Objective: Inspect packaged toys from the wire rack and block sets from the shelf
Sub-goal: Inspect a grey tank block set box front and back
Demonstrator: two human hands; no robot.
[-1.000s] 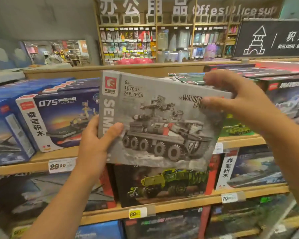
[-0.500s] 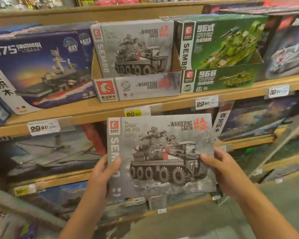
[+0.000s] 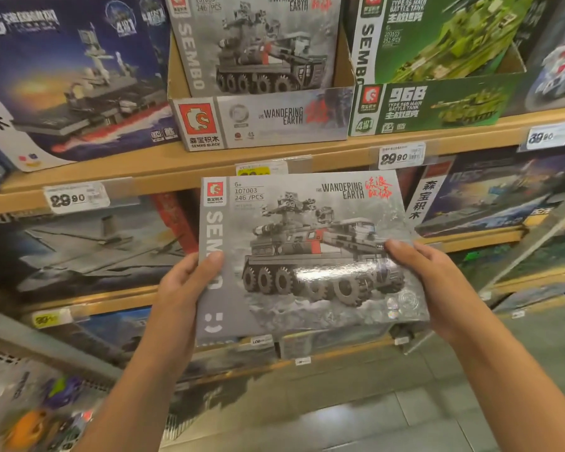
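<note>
You hold a grey block set box (image 3: 310,256) with both hands, front face turned toward you, in front of the wooden shelf (image 3: 177,177). Your left hand (image 3: 185,285) grips the box's left edge, thumb laid over the front near the vertical "SEMBO" lettering, the other fingers hidden behind. Your right hand (image 3: 437,282) grips the right edge, thumb pressed on the front beside the pictured wheeled vehicle, fingers behind the box. The box sits slightly tilted, its lower right corner dropped a little, and its print reads "107003", "246 PCS" and "The Wandering Earth".

Far above it on the shelf, an open cardboard display tray (image 3: 261,119) carries a matching grey box (image 3: 258,44) standing upright. Just right of that tray stands a green tank set (image 3: 437,37) in its own green tray marked "968". To the left leans a dark blue ship set (image 3: 72,76). White price tags reading 29.90 (image 3: 74,199) are clipped along the shelf's front edge. Lower shelves carry more dark boxes, blurred. At the near left, blurred packaged toys (image 3: 40,419) hang by a wire rack (image 3: 46,350). Grey floor tiles (image 3: 405,412) show at the near right.
</note>
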